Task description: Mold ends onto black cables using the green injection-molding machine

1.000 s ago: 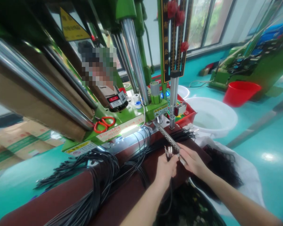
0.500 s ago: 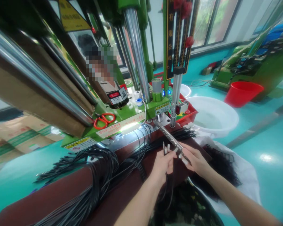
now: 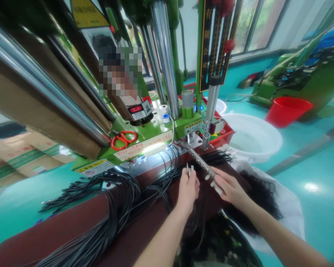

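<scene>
My left hand (image 3: 188,187) is closed round a few cable ends with small metal connectors (image 3: 188,170), their black cables hanging below it. To its right, my right hand (image 3: 228,187) grips the near end of a narrow metal bar (image 3: 200,161). Small pale pieces stick out of the bar beside the fingers. The bar's far end rests at the green machine (image 3: 144,135), below its yellow label. Bundles of black cables (image 3: 114,211) lie over the dark red table (image 3: 80,207) to the left of my hands.
Orange-handled scissors (image 3: 124,140) lie on the machine's edge. Vertical metal columns (image 3: 165,55) rise behind. A white tub (image 3: 253,137) and a red bucket (image 3: 289,111) stand at the right. Black parts (image 3: 263,196) fill a white sack at the table's right.
My left hand has moved left, away from the bar, with the connectors still in it. My right hand stays at the bar's end. The view has shifted slightly.
</scene>
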The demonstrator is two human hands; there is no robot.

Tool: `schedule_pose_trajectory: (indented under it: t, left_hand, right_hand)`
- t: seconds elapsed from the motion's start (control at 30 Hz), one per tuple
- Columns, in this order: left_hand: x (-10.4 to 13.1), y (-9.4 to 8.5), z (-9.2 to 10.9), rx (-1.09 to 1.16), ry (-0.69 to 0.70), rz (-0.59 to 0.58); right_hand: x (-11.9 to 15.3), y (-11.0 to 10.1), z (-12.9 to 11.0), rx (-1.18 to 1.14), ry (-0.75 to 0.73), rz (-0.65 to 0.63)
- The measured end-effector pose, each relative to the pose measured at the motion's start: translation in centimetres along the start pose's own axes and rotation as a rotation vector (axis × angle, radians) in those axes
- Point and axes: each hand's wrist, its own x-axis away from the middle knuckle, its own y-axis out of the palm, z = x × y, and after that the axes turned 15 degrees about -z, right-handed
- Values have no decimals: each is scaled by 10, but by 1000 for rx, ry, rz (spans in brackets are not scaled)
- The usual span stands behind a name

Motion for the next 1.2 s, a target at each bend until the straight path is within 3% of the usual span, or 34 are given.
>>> schedule_pose_trajectory:
  t: [0.17, 0.37, 0.6, 0.73, 0.83, 1.0, 1.2]
  left_hand:
    - [-3, -4, 3, -119, -22, -126]
    - [-4, -7, 7, -84, -75, -116]
    - [-2, -10, 3, -80, -42, -113]
    - [-5, -14, 7, -89, 90, -130]
    - [-5, -16, 15, 36, 178, -61]
    - [-1, -9, 15, 55, 114, -9]
    - [-2, -9, 8, -93, 58, -83]
  right_hand:
    - [1, -1, -4, -35, 61, 15]
    - [-1, -6, 3, 46, 46, -36]
    - [3, 1, -5, 240, -16, -44]
    - [0, -2, -3, 71, 14, -31]
    - [-1, -5, 1, -37, 36, -15]
    - [0, -8, 1, -30, 44, -72]
    - [3, -11, -1, -1, 67, -127]
